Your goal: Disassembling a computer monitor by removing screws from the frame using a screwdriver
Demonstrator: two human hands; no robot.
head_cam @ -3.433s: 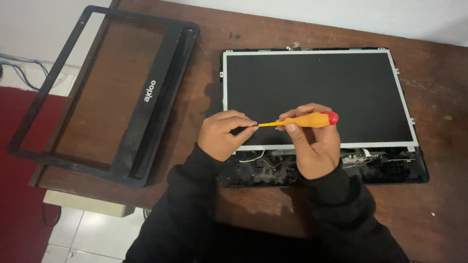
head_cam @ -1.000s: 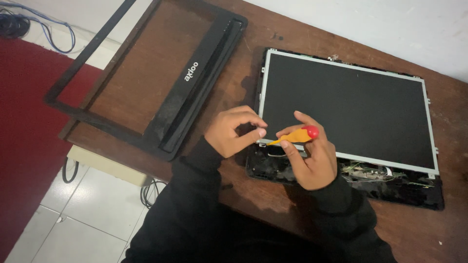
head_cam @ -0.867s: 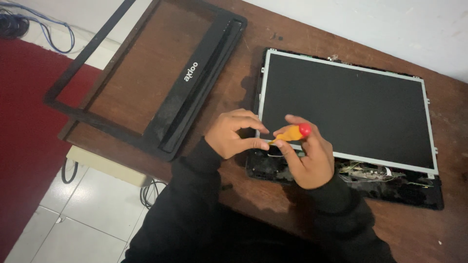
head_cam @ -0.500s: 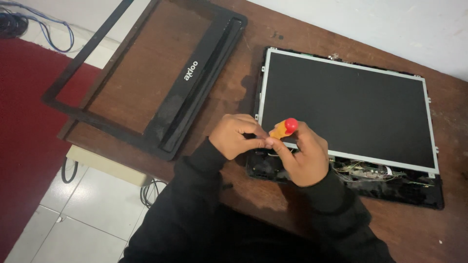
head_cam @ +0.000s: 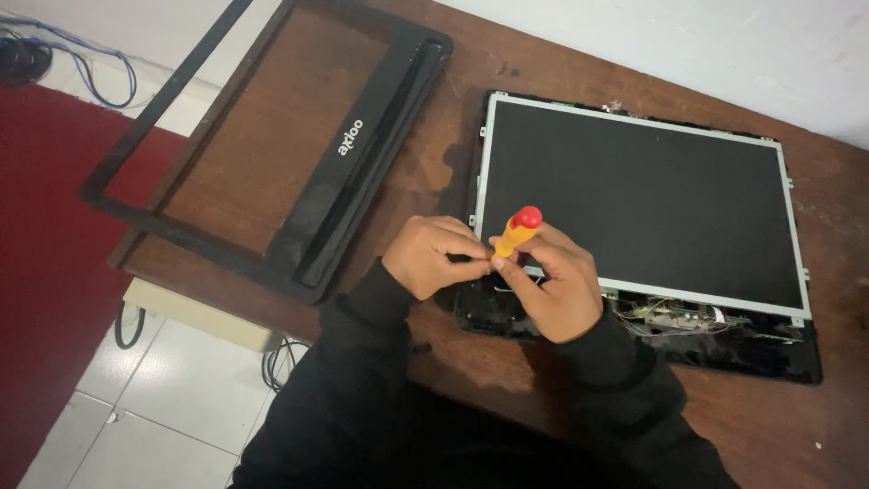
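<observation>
A bare dark screen panel with a silver edge lies in a black laptop lid shell on a brown wooden table. My right hand grips an orange screwdriver with a red cap, held nearly upright over the panel's lower left corner. My left hand is closed beside it, its fingers pinching at the shaft near the tip. The tip itself is hidden by my fingers. Loose wires show along the shell's lower strip.
A detached black screen bezel lies on the table's left part, overhanging the edge. Beyond the table are a red rug, white floor tiles, cables on the floor and a white wall.
The screwdriver has swung from lying sideways to standing almost upright. Both hands have shifted to the panel's lower left corner and the view has moved left.
</observation>
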